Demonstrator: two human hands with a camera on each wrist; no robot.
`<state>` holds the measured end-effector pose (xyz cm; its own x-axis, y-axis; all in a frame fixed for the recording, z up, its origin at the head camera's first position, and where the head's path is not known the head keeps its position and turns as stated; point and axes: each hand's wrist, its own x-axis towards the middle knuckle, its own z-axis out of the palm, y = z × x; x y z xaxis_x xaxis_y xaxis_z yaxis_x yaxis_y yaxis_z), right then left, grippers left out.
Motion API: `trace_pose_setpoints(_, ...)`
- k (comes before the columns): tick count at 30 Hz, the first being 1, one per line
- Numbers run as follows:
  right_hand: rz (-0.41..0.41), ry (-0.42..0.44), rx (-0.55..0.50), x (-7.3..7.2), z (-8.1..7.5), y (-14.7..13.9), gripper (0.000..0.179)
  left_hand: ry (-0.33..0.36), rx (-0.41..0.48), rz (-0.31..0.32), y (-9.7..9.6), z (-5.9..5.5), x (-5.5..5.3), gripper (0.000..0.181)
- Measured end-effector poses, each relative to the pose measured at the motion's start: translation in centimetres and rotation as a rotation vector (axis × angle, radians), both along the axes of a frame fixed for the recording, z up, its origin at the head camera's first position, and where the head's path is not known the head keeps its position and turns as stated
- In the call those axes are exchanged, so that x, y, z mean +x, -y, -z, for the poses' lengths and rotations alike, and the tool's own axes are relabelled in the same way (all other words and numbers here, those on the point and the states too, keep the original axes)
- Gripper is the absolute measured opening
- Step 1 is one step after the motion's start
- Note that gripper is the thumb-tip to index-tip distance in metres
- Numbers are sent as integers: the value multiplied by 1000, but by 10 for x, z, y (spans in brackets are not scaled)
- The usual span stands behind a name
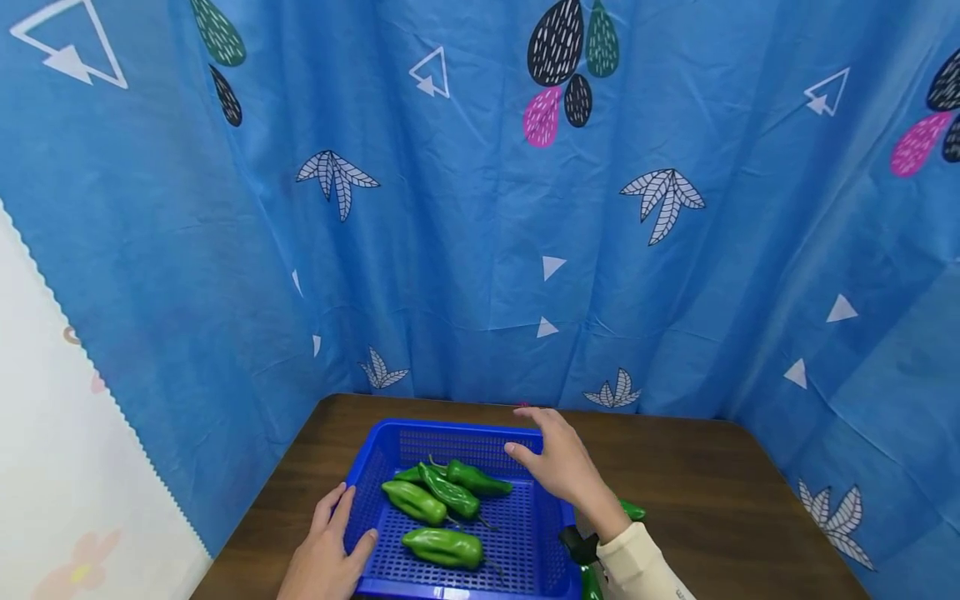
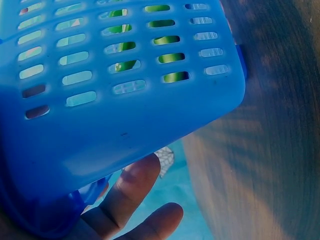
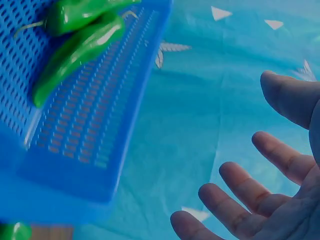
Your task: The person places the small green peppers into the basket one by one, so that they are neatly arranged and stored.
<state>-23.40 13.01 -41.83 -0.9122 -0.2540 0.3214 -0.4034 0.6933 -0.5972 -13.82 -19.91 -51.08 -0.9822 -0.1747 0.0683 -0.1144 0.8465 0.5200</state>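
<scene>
A blue plastic basket [image 1: 536, 542] sits on the wooden table, holding several green peppers [image 1: 444, 547]. At its left rim, my left hand [image 1: 326, 550] holds the edge, thumb over the inner side and fingers outside. The left wrist view shows the slotted basket wall [image 2: 125, 115] close up, with two fingers [image 2: 135, 185] past its edge. My right hand [image 1: 558, 458] hovers over the basket's back right corner, fingers spread and nothing in them. In the right wrist view, that hand [image 3: 260, 195] is apart from the basket rim [image 3: 137, 105].
More green peppers [image 1: 632, 510] lie on the table right of the basket, partly hidden by my right forearm. The brown table [image 1: 697, 492] extends to the right. A patterned blue curtain [image 1: 465, 250] hangs behind and at both sides.
</scene>
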Motion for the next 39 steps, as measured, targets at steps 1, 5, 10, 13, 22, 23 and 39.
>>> trace_pose_setpoints(1,14,-3,-3,1,-1,-5,52,2,-2,2,0,0,-1,78)
trace_pose_setpoints(5,67,-13,-19,3,-3,-25,53,13,2,14,0,0,-2,78)
trace_pose_setpoints(10,107,10,-32,5,0,-44,52,39,12,6,2,0,-2,79)
trace_pose_setpoints(13,129,5,-33,4,6,-54,50,36,6,2,5,0,-1,79)
trace_pose_setpoints(22,199,17,-23,5,32,-92,50,21,-4,6,3,3,-2,79)
trace_pose_setpoints(23,208,28,-19,5,34,-96,50,19,-5,7,2,3,-2,79)
trace_pose_setpoints(39,267,128,51,5,77,-127,51,1,-6,2,-1,-2,1,77)
